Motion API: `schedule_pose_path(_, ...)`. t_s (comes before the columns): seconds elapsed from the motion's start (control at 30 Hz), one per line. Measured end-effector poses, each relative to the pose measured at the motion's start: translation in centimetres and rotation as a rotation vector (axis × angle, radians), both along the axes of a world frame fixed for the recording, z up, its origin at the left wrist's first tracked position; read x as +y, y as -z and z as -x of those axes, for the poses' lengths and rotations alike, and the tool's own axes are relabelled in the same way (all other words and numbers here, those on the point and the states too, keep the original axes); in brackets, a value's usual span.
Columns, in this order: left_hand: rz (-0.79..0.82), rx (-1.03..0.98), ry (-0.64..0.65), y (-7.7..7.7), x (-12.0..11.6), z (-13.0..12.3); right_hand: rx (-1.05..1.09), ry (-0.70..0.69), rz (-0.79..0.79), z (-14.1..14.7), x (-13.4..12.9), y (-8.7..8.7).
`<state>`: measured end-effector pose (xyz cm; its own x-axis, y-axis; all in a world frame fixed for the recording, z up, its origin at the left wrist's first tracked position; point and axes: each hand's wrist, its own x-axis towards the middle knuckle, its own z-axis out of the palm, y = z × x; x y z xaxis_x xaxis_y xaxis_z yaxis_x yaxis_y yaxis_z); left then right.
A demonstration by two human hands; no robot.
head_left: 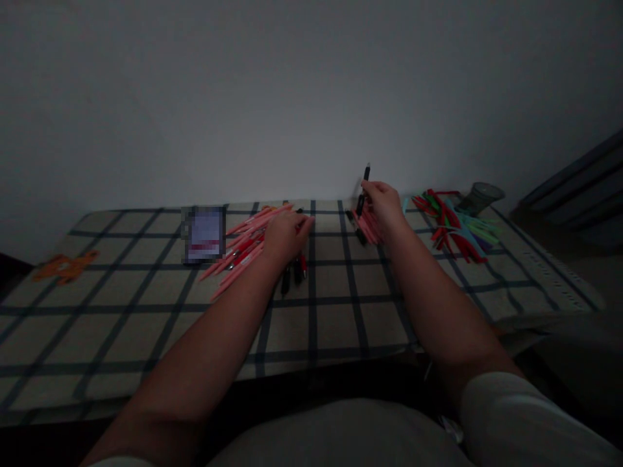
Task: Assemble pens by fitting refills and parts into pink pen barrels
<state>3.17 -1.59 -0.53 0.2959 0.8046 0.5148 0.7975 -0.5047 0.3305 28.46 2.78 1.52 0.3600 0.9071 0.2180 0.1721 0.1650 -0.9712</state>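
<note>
My right hand [384,201] pinches a black pen [366,172], held nearly upright with its tip pointing up. Under that hand lie a small heap of pink pencils [372,227] and a black pen beside them on the cloth. My left hand [286,235] rests over a larger pile of pink pencils [248,227] mixed with red pens [243,251]. Its fingers are drawn together, and what they grip, if anything, is hidden. Just below it, black pens [286,280] stick out toward me.
A checked cloth [335,324] covers the table, which meets a pale wall. On the left are a blurred-out rectangular item [205,235] and an orange figure [65,267]. To the right lie red, green and purple strips [452,227] beside a clear cup [481,196].
</note>
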Motion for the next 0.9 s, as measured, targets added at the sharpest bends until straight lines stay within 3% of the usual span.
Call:
schedule_pose_path(0.23, -0.001, -0.037, -0.017, 0.2, 0.3, 0.2, -0.351, 0.109, 0.107, -2.5, 0.0, 0.0)
schedule_pose_path(0.5, 0.009, -0.059, -0.006, 0.3, 0.4, 0.2, -0.831, 0.058, 0.282, -2.7, -0.3, 0.1)
schedule_pose_path(0.9, 0.02, -0.062, -0.027, 0.3, 0.5, 0.3, -1.092, 0.052, 0.381, -1.7, -1.4, -0.2)
